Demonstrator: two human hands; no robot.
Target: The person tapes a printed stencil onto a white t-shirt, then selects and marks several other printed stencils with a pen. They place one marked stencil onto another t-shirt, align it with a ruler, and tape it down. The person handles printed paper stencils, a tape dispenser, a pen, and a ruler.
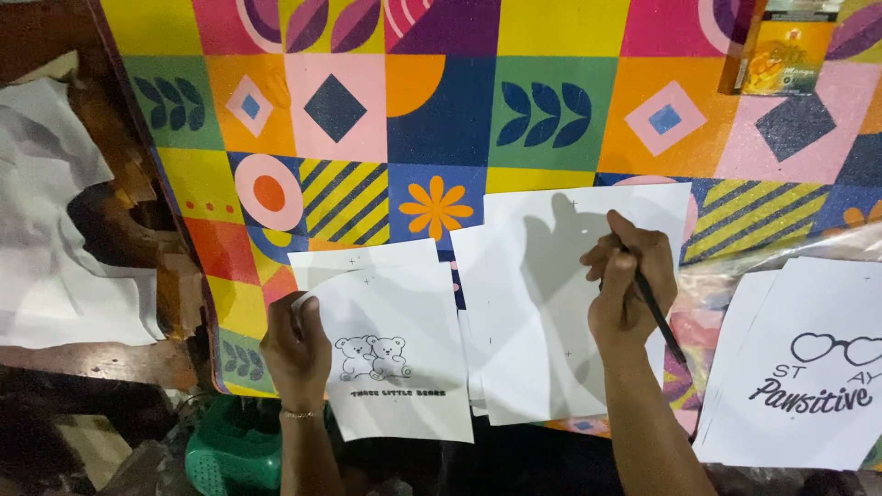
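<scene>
- left hand (296,347) is sitting at about 7 o'clock in the view; fingers curled, thumb on top, pinching the left edge of the bear sheet (401,367)
- bear sheet is lying at 6 o'clock, slightly tilted, overhanging the near edge of the patterned tablecloth (441,110); it is showing two outline bears with a line of text under them; another white sheet (363,259) is peeking out from under its top edge
- right hand (629,292) is sitting at about 4 o'clock; fingers closed round a dark pen (660,321), the pen's free end pointing towards 5 o'clock; tip is hidden by the fingers
- right hand is resting on the blank sheet stack (551,303), just right of the bear sheet and touching it
- printed sheets with glasses drawing (808,367) are lying at 4 o'clock, near the right wrist
- yellow box (785,50) is sitting at 1 o'clock, well apart from both hands
- crumpled white paper (55,230) is lying at 9 o'clock, off the cloth
- green plastic item (234,450) is showing at 7 o'clock, below the table edge
</scene>
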